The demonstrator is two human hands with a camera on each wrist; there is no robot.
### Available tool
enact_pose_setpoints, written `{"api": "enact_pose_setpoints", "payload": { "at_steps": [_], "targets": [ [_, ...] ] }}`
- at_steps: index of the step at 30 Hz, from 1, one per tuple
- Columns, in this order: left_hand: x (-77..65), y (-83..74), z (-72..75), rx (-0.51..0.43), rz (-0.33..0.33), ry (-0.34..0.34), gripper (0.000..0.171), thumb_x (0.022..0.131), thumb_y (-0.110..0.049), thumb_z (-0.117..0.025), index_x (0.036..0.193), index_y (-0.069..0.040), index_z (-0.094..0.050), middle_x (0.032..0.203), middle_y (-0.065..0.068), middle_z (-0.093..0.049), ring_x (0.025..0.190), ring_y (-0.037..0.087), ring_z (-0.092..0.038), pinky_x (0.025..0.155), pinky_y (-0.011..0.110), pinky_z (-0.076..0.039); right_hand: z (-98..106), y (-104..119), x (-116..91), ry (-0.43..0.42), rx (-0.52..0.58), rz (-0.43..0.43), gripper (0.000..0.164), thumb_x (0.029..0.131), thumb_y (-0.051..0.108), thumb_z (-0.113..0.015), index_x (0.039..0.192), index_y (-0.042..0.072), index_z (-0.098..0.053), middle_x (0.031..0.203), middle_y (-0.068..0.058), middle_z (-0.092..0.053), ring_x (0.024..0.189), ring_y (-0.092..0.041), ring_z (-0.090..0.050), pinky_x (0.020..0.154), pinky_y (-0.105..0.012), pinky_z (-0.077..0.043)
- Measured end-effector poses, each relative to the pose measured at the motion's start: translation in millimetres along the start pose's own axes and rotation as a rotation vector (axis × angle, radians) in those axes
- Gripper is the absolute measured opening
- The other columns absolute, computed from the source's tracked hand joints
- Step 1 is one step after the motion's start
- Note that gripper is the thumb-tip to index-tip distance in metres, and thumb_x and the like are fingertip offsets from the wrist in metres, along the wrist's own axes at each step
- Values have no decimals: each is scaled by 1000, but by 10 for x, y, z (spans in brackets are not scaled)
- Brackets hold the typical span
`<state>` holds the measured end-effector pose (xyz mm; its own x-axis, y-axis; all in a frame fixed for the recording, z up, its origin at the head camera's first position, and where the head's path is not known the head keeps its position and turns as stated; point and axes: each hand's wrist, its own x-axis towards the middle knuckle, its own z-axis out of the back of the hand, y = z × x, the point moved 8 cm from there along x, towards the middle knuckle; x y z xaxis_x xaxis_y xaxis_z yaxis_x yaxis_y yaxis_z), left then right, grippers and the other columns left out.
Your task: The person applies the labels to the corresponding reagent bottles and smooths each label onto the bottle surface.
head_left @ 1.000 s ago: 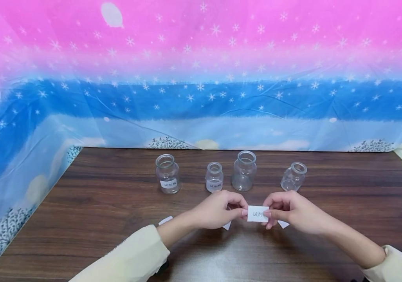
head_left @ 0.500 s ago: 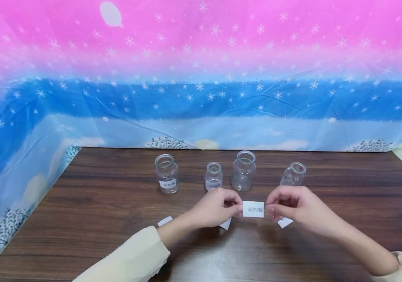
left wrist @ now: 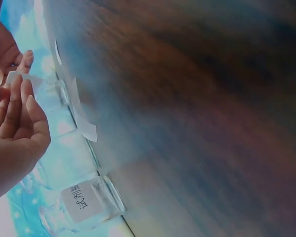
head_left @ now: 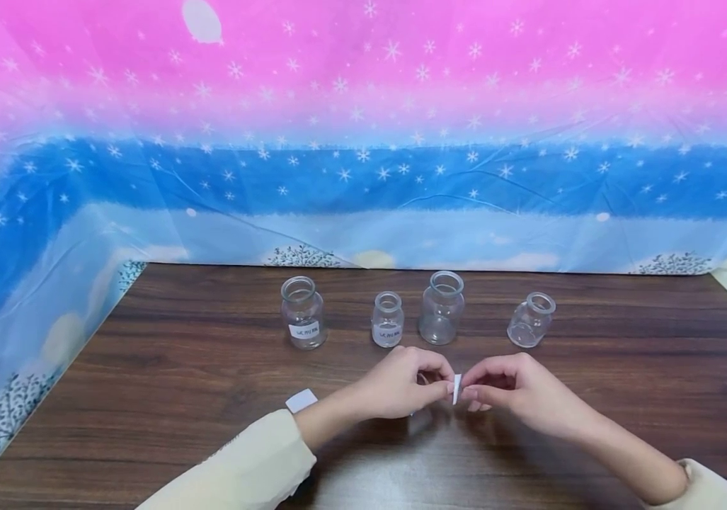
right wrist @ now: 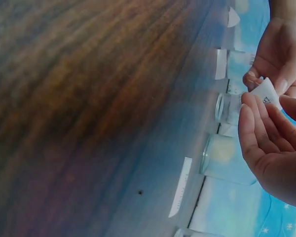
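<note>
A small white paper label (head_left: pixel 456 389) stands nearly edge-on between both hands, above the table. My left hand (head_left: pixel 395 386) pinches one side of it between thumb and fingers. From the other side my right hand (head_left: pixel 529 393) pinches it with thumb and fingertips. Handwriting shows on the label (right wrist: pixel 267 95) in the right wrist view. Behind the hands is a row of glass jars. The large left jar (head_left: pixel 303 312) and a small jar (head_left: pixel 388 319) wear written labels. Another large jar (head_left: pixel 442 312) and a small one at right (head_left: pixel 531 322) show none.
On the brown wooden table (head_left: pixel 178 354), a white label (head_left: pixel 301 400) lies beside my left forearm. Another label (right wrist: pixel 180 187) lies flat in the right wrist view, and a bent white one (left wrist: pixel 85 123) shows in the left wrist view. A snowflake-patterned cloth (head_left: pixel 363 177) hangs behind the table.
The held label has turned from facing the camera to nearly edge-on. My right hand has come left and lower, its fingertips now at the label. The jars stay put.
</note>
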<state>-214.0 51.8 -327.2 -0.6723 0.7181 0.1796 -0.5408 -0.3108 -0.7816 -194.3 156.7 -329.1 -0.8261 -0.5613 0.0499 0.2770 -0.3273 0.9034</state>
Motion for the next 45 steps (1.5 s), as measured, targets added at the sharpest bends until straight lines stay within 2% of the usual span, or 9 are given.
{"api": "enact_pose_setpoints", "payload": {
  "at_steps": [11, 18, 25, 37, 45],
  "targets": [
    [18, -23, -33, -8, -23, 42, 8, 85, -4, -59, 82, -6, -67, 76, -1, -66, 68, -3, -52, 68, 15, -44, -17, -20, 13, 11, 16, 24, 15, 87, 8, -60, 96, -3, -66, 82, -8, -68, 70, -16, -64, 63, -33, -51],
    [25, -38, -33, -7, -28, 34, 11, 85, -4, -60, 77, -6, -66, 73, -1, -65, 62, -1, -50, 61, 15, -43, -16, -10, 23, 3, 3, 16, 17, 88, 8, -59, 95, -4, -67, 80, -7, -69, 69, -16, -65, 63, -34, -52],
    [27, -47, -42, -3, -19, 21, 11, 84, -3, -61, 76, -6, -67, 70, 0, -66, 59, 1, -51, 57, 15, -41, 2, 3, 17, -14, -67, -8, 16, 87, 9, -60, 93, -4, -68, 80, -5, -69, 67, -12, -64, 62, -31, -51],
    [28, -46, -57, -12, 9, 16, 10, 83, -1, -60, 77, -5, -67, 67, -1, -65, 57, -1, -51, 57, 15, -42, -37, 6, 14, 11, -14, 36, 15, 88, 6, -58, 94, -6, -66, 76, -6, -68, 67, -18, -65, 61, -32, -52],
    [38, -6, -83, -6, 33, 8, 8, 82, 0, -61, 78, -5, -67, 69, -1, -65, 61, -2, -51, 62, 13, -43, -9, -36, -8, 35, 49, 71, 11, 88, -1, -55, 91, -5, -64, 76, -13, -67, 65, -22, -65, 60, -35, -52]
  ]
}}
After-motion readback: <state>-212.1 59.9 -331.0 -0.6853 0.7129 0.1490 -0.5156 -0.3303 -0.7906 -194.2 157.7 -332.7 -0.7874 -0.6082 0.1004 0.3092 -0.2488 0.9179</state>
